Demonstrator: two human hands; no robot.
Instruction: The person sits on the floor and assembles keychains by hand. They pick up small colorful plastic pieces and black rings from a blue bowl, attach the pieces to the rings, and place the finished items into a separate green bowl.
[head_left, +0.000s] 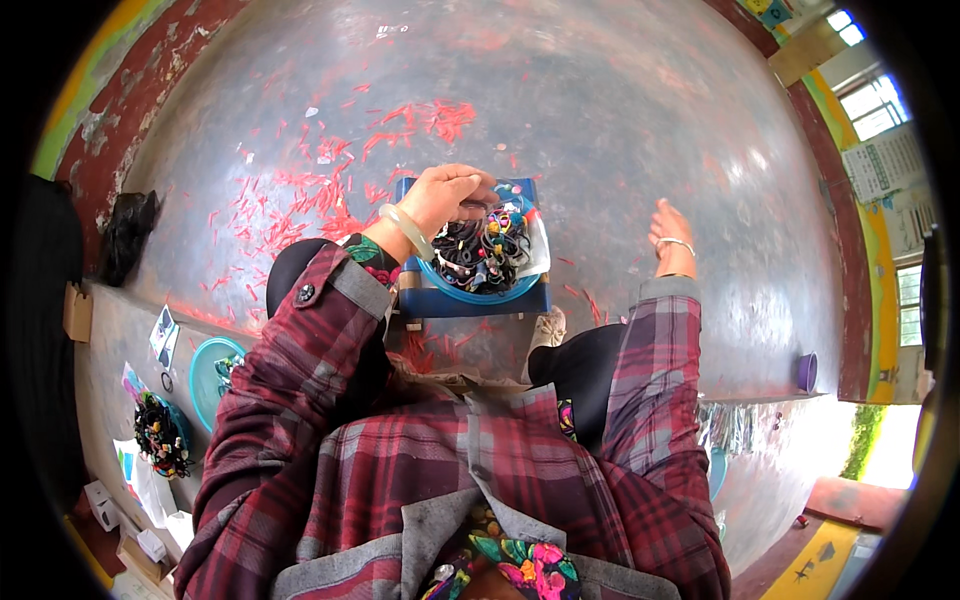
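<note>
A light-blue basin [516,290] stands in front of me on a blue stool [417,304]. It holds a heap of black hair ties [470,250], with colourful beads or ornaments among them. My left hand [450,195] hovers over the basin's far left side, with a pale bangle at the wrist. Its fingers are bent and close together, and whatever they hold is hidden. Off to the right, away from the basin, my right hand [671,227] hangs above the floor with loosely bent fingers and nothing visible in them. A white sheet or packet [539,245] lies at the basin's right edge.
Red scraps [325,195] litter the grey floor ahead and to the left. On my left are a turquoise basin [205,380] and another heap of dark hair ties [160,437]. A black bag [130,232] sits by the left wall; a purple tub [807,372] stands far right.
</note>
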